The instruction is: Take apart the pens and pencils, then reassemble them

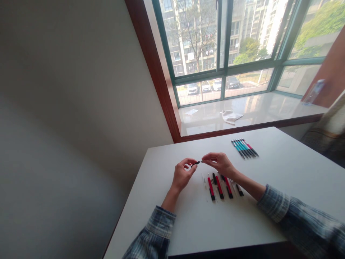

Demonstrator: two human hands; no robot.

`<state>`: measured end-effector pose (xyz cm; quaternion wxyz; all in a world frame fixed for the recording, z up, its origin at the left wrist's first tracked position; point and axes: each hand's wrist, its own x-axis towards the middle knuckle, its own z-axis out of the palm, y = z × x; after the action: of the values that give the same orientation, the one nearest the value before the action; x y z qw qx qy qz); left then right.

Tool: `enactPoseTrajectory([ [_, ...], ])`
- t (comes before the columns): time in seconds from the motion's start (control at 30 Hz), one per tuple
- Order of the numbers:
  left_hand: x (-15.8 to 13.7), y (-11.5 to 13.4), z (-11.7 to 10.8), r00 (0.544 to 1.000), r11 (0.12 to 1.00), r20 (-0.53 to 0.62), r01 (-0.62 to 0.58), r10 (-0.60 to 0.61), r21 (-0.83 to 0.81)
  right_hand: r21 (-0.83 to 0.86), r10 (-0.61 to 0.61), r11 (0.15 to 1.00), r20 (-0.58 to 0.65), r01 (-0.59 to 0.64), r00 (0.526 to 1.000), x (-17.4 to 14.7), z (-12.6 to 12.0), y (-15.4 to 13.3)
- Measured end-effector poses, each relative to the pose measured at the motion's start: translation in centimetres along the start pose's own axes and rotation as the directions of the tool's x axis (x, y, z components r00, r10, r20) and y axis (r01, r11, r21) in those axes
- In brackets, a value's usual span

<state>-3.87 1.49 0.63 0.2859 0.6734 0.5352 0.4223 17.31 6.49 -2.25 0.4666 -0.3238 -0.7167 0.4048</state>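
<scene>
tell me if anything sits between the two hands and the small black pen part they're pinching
Nothing visible does. The left hand and right hand both pinch the small black pen part directly, above the white table.

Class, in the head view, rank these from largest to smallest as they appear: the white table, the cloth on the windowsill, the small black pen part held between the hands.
1. white table
2. cloth, though it lies farther off
3. black pen part

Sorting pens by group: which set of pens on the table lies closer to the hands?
The red-and-black pens, just below the right hand; the teal pens lie farther off, toward the window.
</scene>
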Motion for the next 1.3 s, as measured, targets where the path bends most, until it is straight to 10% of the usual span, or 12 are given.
enactPoseTrajectory([
  [1.3, 0.0, 0.4, 0.0, 0.999, 1.000, 0.039, -0.003, 0.003, -0.003, -0.316, -0.145, 0.934, 0.089, 0.166, 0.985, -0.3, -0.2, -1.4],
])
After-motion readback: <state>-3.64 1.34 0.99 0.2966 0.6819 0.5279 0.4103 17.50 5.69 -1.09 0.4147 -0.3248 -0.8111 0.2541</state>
